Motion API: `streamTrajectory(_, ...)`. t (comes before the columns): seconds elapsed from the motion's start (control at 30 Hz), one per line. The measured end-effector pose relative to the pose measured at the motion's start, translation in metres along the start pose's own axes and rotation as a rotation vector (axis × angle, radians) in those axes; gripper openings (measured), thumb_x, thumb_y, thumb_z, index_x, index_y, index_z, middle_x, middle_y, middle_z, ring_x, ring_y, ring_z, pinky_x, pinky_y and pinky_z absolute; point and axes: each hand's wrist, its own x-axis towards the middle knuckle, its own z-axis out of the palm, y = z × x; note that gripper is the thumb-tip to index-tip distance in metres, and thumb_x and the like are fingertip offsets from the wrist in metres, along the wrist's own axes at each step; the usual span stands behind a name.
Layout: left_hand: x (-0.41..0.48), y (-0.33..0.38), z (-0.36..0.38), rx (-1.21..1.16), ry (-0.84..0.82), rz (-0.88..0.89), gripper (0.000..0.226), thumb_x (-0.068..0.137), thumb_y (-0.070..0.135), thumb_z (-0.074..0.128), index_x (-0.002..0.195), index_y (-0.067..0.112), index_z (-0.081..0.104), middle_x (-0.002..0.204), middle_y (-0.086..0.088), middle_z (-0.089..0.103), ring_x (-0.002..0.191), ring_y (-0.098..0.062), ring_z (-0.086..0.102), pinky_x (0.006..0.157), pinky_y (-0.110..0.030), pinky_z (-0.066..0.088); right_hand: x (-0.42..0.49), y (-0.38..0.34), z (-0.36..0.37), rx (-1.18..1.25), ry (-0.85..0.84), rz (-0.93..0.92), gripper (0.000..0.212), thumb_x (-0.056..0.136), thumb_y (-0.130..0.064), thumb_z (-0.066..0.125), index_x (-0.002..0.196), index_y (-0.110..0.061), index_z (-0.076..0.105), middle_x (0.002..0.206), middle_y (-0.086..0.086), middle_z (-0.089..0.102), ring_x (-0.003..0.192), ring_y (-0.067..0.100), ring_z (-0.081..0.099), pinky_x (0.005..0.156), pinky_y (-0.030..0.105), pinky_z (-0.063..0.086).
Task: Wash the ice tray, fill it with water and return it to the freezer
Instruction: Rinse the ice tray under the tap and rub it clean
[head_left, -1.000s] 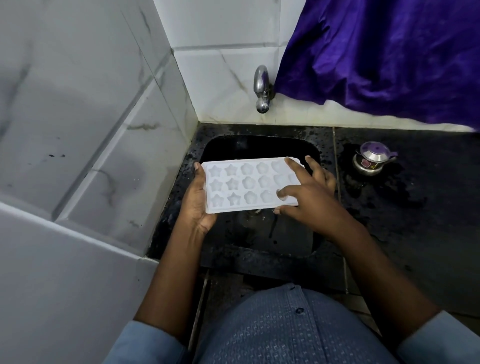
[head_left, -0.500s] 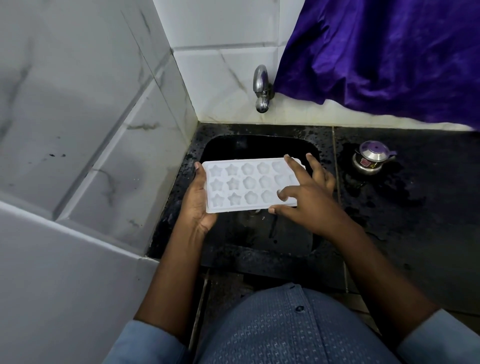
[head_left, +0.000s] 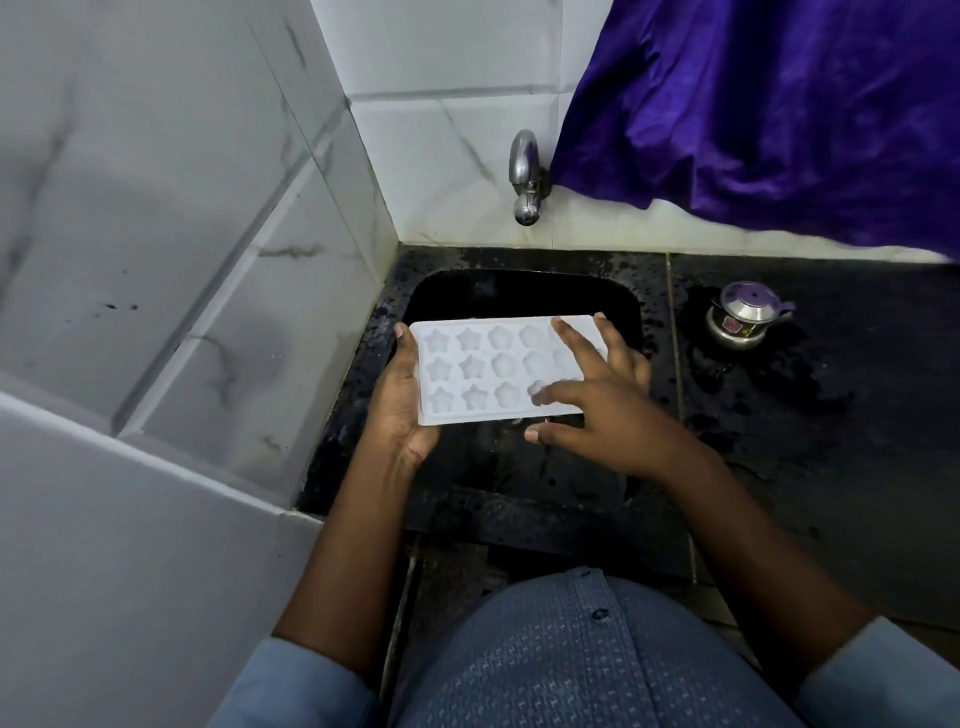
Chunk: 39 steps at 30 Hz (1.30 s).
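A white ice tray (head_left: 483, 371) with star and flower shaped cups is held level over the dark sink (head_left: 519, 296). My left hand (head_left: 402, 400) grips its left end, thumb on the top edge and fingers underneath. My right hand (head_left: 597, 400) lies over the tray's right part with fingers spread and fairly straight, fingertips touching the cups; its thumb hangs just below the near edge. A metal tap (head_left: 525, 179) juts from the tiled wall above the sink, and no water runs from it.
The black counter (head_left: 831, 441) around the sink is wet. A small steel pot with a purple lid (head_left: 740, 317) stands to the right of the sink. A purple cloth (head_left: 779, 104) hangs at the upper right. White tiled walls close in at the left and behind.
My right hand's fingers have uncurled and slid leftward across the tray's cups. The tray and my left hand have stayed nearly still.
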Motion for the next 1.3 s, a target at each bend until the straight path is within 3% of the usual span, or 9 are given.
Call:
streamTrajectory(0.1,0.0,-0.0012,-0.0012,0.007,0.002,-0.005,0.082,0.105,0.075,0.03,0.146,0.012,0.063,0.139,-0.017,0.072,0.122,-0.036,0.073,0.083,-0.049,0.066,0.001,0.0013,0.0017,0.008,0.042,0.001,0.05,0.077,-0.084,0.052,0.107,-0.046,0.066,0.174,-0.013,-0.004,0.156,0.02,-0.03,0.117,0.047,-0.004)
streamTrajectory(0.23,0.0016,-0.0011,0.0002,0.023,0.025,-0.003,0.082,0.105,0.075,0.031,0.149,0.013,0.061,0.14,-0.016,0.072,0.124,-0.037,0.072,0.085,-0.049,0.065,0.0016,0.0005,0.0035,-0.028,-0.033,0.018,0.056,0.079,-0.084,0.054,0.121,-0.048,0.065,0.174,-0.012,-0.01,0.153,0.02,-0.034,0.119,0.055,-0.002)
streamTrajectory(0.37,0.0015,-0.0012,0.0014,0.023,0.038,-0.012,0.083,0.104,0.076,0.032,0.149,0.012,0.061,0.141,-0.017,0.071,0.126,-0.037,0.071,0.09,-0.05,0.063,0.0024,0.0008,0.005,-0.012,-0.001,0.007,0.038,0.083,-0.072,0.067,0.11,-0.045,0.066,0.175,-0.01,-0.007,0.155,0.02,-0.031,0.119,0.054,-0.002)
streamTrajectory(0.5,0.0007,-0.0024,0.0039,0.014,0.049,-0.01,0.08,0.104,0.076,0.033,0.142,0.014,0.066,0.136,-0.016,0.074,0.119,-0.035,0.075,0.081,-0.048,0.066,0.005,-0.0002,0.0023,-0.048,-0.032,0.027,0.044,0.083,-0.074,0.065,0.116,-0.045,0.068,0.175,-0.009,-0.008,0.154,0.021,-0.031,0.119,0.053,-0.003)
streamTrajectory(0.67,-0.001,-0.0022,0.0065,0.028,0.055,-0.007,0.08,0.104,0.075,0.033,0.141,0.013,0.067,0.134,-0.016,0.075,0.117,-0.035,0.076,0.079,-0.047,0.066,0.0055,-0.0012,0.0039,-0.035,-0.005,0.02,0.037,0.084,-0.072,0.066,0.101,-0.04,0.061,0.175,-0.007,-0.002,0.156,0.021,-0.027,0.119,0.053,-0.001)
streamTrajectory(0.87,0.0009,0.0002,0.0072,0.018,0.036,-0.001,0.082,0.107,0.072,0.03,0.15,0.009,0.059,0.14,-0.018,0.071,0.124,-0.037,0.072,0.089,-0.049,0.065,0.0063,-0.0015,0.0025,-0.06,-0.049,0.032,0.045,0.084,-0.072,0.067,0.117,-0.042,0.067,0.175,-0.006,-0.003,0.155,0.02,-0.028,0.12,0.054,-0.002)
streamTrajectory(1.0,0.0008,-0.0001,0.0053,0.009,0.032,-0.007,0.082,0.108,0.071,0.028,0.154,0.009,0.056,0.144,-0.019,0.069,0.13,-0.04,0.068,0.097,-0.053,0.06,0.0063,-0.0013,0.002,-0.021,0.009,0.017,0.036,0.084,-0.068,0.071,0.109,-0.042,0.068,0.175,-0.007,0.0,0.156,0.02,-0.027,0.12,0.052,-0.005)
streamTrajectory(1.2,-0.0003,-0.0012,0.0061,0.017,0.034,-0.002,0.083,0.107,0.072,0.028,0.152,0.009,0.058,0.142,-0.019,0.07,0.127,-0.039,0.07,0.09,-0.051,0.064,0.0068,0.0,0.0052,-0.071,-0.08,0.032,0.053,0.082,-0.079,0.059,0.122,-0.044,0.065,0.175,-0.007,-0.008,0.155,0.022,-0.03,0.12,0.055,-0.002)
streamTrajectory(1.3,-0.0005,-0.0019,0.0042,0.011,0.046,-0.009,0.083,0.107,0.072,0.028,0.152,0.008,0.058,0.143,-0.019,0.069,0.13,-0.04,0.067,0.097,-0.052,0.06,0.0059,0.0008,0.0058,-0.028,-0.031,0.023,0.045,0.08,-0.079,0.055,0.108,-0.044,0.06,0.175,-0.008,-0.002,0.156,0.019,-0.027,0.118,0.05,-0.002)
